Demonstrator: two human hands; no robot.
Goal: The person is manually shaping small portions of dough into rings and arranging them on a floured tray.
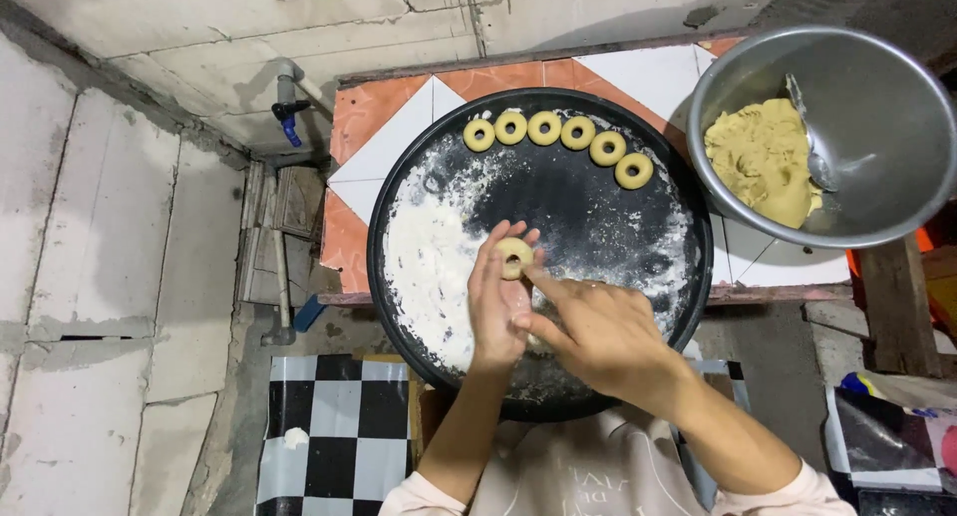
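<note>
My left hand [495, 299] holds a small pale dough ring [514, 257] at its fingertips, above a round black tray [688, 247] dusted with white flour. My right hand [590, 329] reaches across from the right, its index finger touching the ring's edge. Along the tray's far rim lie several finished dough rings [558, 137] in a curved row. A metal bowl [877, 117] at the upper right holds a lump of yellowish dough [763, 157] and a spoon [809, 137].
The tray rests on a small counter of orange and white tiles [384, 142]. A pipe with a blue tap [287, 112] stands at the wall to the left. Black-and-white checkered flooring [334, 431] lies below left; papers [887, 431] lie at lower right.
</note>
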